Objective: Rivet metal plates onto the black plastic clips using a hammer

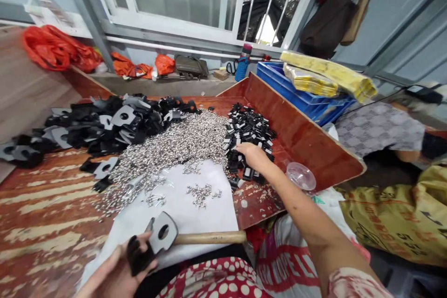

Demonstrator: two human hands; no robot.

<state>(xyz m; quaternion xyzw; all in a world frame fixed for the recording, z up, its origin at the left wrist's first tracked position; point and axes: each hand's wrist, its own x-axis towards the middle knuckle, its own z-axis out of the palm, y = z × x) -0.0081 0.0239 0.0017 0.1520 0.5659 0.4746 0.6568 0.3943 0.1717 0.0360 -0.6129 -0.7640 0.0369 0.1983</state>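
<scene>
Near the bottom left, my left hand (120, 265) is closed around a black clip part (139, 253) with a grey, holed plate (163, 233). My right hand (251, 152) reaches into the pile of small black and white pieces (249, 125); its fingertips are together at a piece too small to make out. Between my hands lies a white sheet (213, 216) with small loose metal screws (200, 194) on it. A wooden handle (213, 237) lies across the sheet's near edge, its left end hidden behind the grey plate.
A large heap of metal screws (181, 142) fills the middle, with black and grey clips (129, 121) at left. A clear plastic bowl (301, 176) sits right of my forearm. Beyond the wooden rim (296, 130) stand a blue crate (307, 102) and another person's patterned sleeve (379, 128).
</scene>
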